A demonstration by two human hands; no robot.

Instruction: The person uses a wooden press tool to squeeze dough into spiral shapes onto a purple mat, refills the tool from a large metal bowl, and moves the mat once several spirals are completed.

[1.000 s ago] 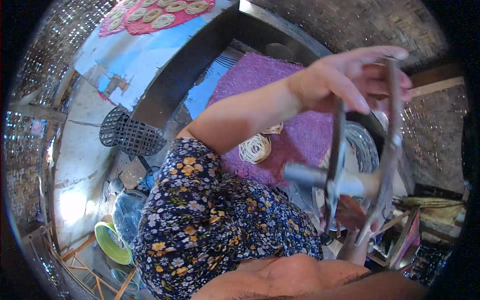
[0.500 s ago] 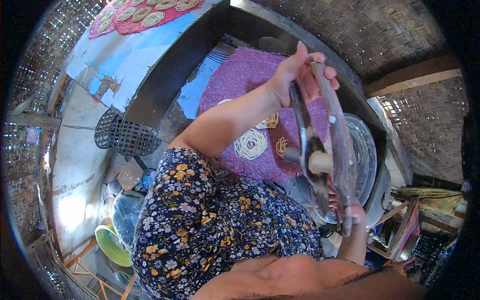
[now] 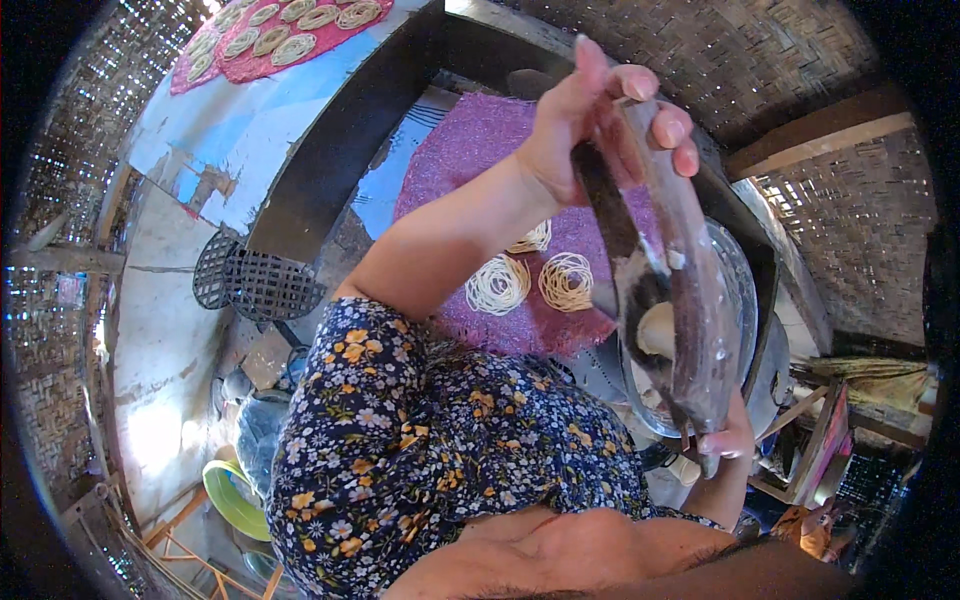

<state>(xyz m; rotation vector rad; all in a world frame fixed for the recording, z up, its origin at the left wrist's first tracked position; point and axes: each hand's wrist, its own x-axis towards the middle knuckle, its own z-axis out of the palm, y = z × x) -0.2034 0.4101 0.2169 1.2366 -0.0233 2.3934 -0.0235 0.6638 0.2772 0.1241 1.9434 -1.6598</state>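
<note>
Left grip [image 3: 590,120] closes around the far end of a two-armed wooden press [image 3: 680,300]; right grip [image 3: 725,440] pinches its near end. Press hangs between them, right of noodle coils [image 3: 530,280] on a purple mat [image 3: 470,150].

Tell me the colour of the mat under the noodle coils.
Purple-pink, a coarse woven mat; the head view shows it best, beneath the pale noodle coils.

The wooden press [image 3: 670,270] hides most of the right hand [image 3: 725,445].
</note>
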